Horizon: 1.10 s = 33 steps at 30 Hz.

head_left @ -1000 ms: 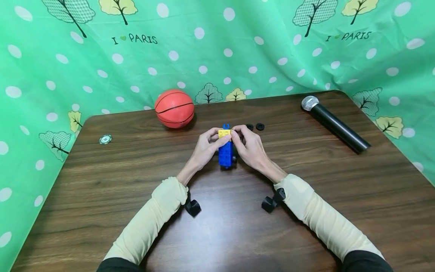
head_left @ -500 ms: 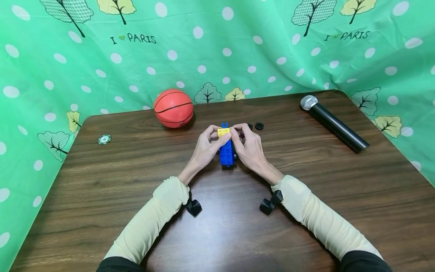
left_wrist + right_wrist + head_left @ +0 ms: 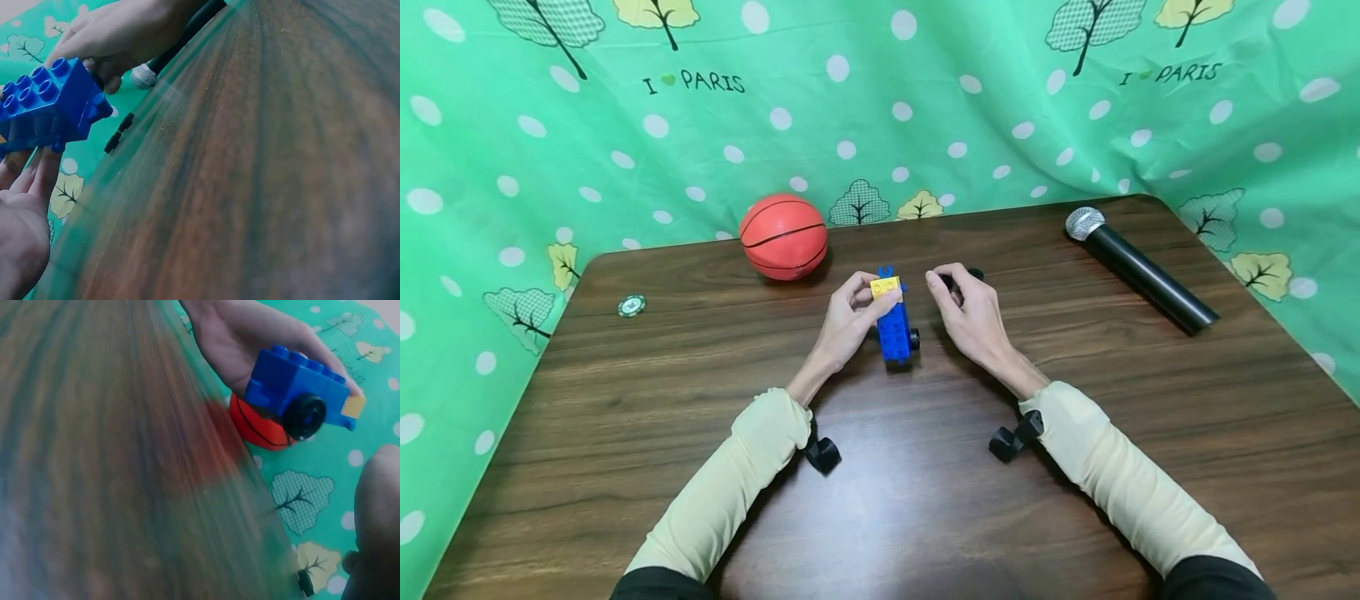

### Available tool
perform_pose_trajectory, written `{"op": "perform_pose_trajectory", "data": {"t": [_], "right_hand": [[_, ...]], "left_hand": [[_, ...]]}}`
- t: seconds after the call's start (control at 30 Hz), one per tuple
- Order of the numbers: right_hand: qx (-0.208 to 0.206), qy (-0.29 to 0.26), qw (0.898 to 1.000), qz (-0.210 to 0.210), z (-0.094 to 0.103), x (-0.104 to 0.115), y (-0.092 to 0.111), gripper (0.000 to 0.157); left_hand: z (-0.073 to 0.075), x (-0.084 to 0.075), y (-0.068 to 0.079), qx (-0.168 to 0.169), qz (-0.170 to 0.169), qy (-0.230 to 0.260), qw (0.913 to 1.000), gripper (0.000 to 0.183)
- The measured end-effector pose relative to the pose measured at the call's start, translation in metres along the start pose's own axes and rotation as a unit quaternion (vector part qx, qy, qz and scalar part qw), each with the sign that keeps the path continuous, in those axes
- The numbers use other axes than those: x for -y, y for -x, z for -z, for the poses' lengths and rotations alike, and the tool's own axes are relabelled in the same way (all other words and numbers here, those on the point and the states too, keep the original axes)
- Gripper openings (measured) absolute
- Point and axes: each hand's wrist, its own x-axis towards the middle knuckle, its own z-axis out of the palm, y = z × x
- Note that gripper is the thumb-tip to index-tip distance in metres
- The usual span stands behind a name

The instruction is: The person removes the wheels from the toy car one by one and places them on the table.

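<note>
Brick car (image 3: 895, 333) is gripped by L hand (image 3: 842, 321); R hand (image 3: 976, 321) apart, contents can't be told. Car s/b braced prob while loose wheel (image 3: 976, 273) is pressed on.

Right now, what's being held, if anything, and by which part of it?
The left grip holds the blue brick toy at its end with the yellow brick. Whether the right grip holds anything can't be told.

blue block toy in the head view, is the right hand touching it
No, a gap separates the right hand from the blue block toy, which the left hand holds.
</note>
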Motion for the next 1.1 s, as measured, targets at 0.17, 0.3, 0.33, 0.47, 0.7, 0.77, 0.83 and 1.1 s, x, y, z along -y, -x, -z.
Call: {"op": "perform_pose_trajectory", "data": {"t": [0.17,0.3,0.33,0.47,0.7,0.77,0.83,1.1], "right_hand": [[0.002,0.034,0.999,0.035,0.005,-0.005,-0.001,0.026],[-0.001,0.07,0.994,0.079,0.007,-0.008,0.0,0.029],[-0.004,0.077,0.993,0.09,0.008,-0.009,0.0,0.029],[-0.013,0.084,0.989,0.119,0.009,-0.014,0.0,0.03],[-0.008,0.088,0.991,0.104,0.018,-0.019,0.001,0.032],[-0.007,0.091,0.991,0.097,0.021,-0.022,0.001,0.033],[-0.007,0.097,0.991,0.088,0.023,-0.024,0.002,0.034],[-0.011,0.114,0.992,0.055,0.035,-0.035,0.001,0.034]], "left_hand": [[0.0,0.0,0.0,-0.004,0.011,0.024,0.9996,0.025],[0.0,0.0,0.001,-0.001,0.017,0.025,0.9995,0.026],[0.0,0.001,0.002,-0.001,0.018,0.025,0.9995,0.025],[0.0,0.0,0.003,-0.004,0.02,0.02,0.9996,0.024],[0.0,0.0,0.002,0.0,0.017,0.025,0.9995,0.023],[0.0,0.0,0.001,0.002,0.018,0.023,0.9996,0.023],[0.001,0.001,0.001,0.003,0.017,0.019,0.9997,0.023],[0.0,0.002,0.001,0.006,0.011,0.015,0.9998,0.027]]}}
